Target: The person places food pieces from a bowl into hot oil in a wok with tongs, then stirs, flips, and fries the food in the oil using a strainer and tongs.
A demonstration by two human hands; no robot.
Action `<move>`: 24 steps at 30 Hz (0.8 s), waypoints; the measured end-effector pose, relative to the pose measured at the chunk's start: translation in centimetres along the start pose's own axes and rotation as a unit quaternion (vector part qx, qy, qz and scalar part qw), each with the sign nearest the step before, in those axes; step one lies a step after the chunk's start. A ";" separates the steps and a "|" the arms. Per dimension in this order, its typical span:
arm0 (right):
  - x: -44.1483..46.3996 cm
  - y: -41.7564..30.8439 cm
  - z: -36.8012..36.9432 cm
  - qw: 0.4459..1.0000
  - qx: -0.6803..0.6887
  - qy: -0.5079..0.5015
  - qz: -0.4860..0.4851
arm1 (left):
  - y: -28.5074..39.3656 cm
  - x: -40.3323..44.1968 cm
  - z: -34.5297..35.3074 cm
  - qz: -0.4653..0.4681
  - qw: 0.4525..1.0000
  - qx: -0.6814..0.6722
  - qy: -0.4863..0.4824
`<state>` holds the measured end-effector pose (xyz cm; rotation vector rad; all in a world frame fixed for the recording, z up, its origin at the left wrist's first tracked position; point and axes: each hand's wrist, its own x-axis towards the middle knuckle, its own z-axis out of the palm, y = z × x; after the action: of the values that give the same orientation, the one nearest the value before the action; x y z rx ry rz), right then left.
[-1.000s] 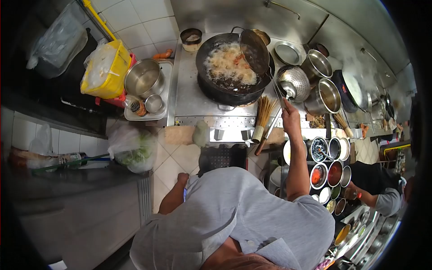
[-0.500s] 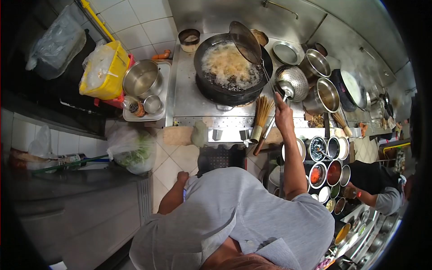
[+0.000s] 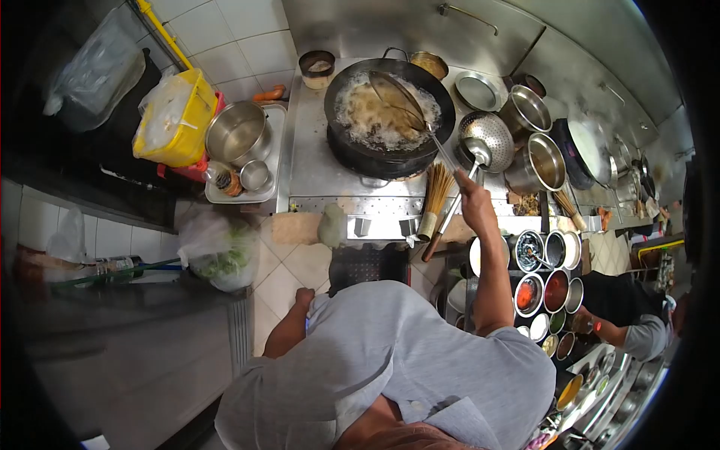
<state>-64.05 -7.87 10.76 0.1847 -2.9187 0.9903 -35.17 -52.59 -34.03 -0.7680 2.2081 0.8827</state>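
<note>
My right hand (image 3: 476, 206) is closed around the long handle of a mesh skimmer (image 3: 397, 97). The skimmer's round head is tilted and dips into the bubbling oil of a black wok (image 3: 341, 154). Pale golden food (image 3: 367, 112) fries among the foam, its pieces too blurred to name. Just beside that hand, a perforated steel ladle (image 3: 487, 131) and a solid ladle (image 3: 475, 152) rest at the right of the wok. Low at my left side, my left hand (image 3: 304, 296) is against my grey shirt, its fingers hidden.
A bamboo brush (image 3: 435, 199) leans at the stove's front edge. Steel pots (image 3: 546, 161) stand to the right, with several sauce containers (image 3: 529, 292) below them. At left are a tray (image 3: 274, 157) with a pot (image 3: 238, 133) and a yellow basket (image 3: 180, 120). Another person's arm (image 3: 611, 330) reaches in at right.
The skimmer's head has come down from above the wok's right rim into the oil and food. My right hand has shifted slightly down; my left hand stays put.
</note>
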 end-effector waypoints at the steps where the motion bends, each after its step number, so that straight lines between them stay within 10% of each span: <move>1: -0.3 -0.4 -1.0 1.000 -0.014 -0.004 -0.003 | -0.4 0.7 0.3 0.034 0.999 0.040 0.005; 24: 7.6 1.9 0.9 0.995 -0.076 0.067 0.016 | 1.0 -0.3 -1.0 0.018 0.999 0.017 0.030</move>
<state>-71.87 -7.64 9.59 0.0611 -2.8658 0.7484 -36.02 -52.61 -32.81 -0.7505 2.2903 0.8470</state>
